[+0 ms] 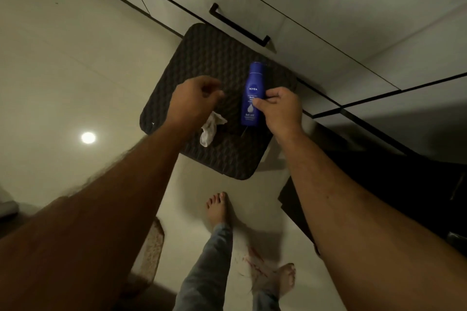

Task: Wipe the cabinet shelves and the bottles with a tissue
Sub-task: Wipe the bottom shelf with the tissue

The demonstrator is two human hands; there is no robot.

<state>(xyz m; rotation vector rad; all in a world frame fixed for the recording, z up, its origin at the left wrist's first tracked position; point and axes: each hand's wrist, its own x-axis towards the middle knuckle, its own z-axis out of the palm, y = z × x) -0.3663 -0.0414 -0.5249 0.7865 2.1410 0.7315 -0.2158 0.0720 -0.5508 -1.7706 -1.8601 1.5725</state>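
My right hand (281,108) grips a blue Nivea body lotion bottle (252,88) by its side, cap pointing away from me, above a dark mat. To the left of the bottle, my left hand (194,98) is loosely curled and slightly blurred. A crumpled white tissue (211,129) hangs from under its palm. A gap the width of a hand separates the tissue from the bottle. The cabinet shelves are not visible.
A dark textured mat (214,58) lies on the pale glossy floor against white drawers with black bar handles (237,25). A dark opening or door (379,159) is at the right. My bare feet (217,209) stand below the mat.
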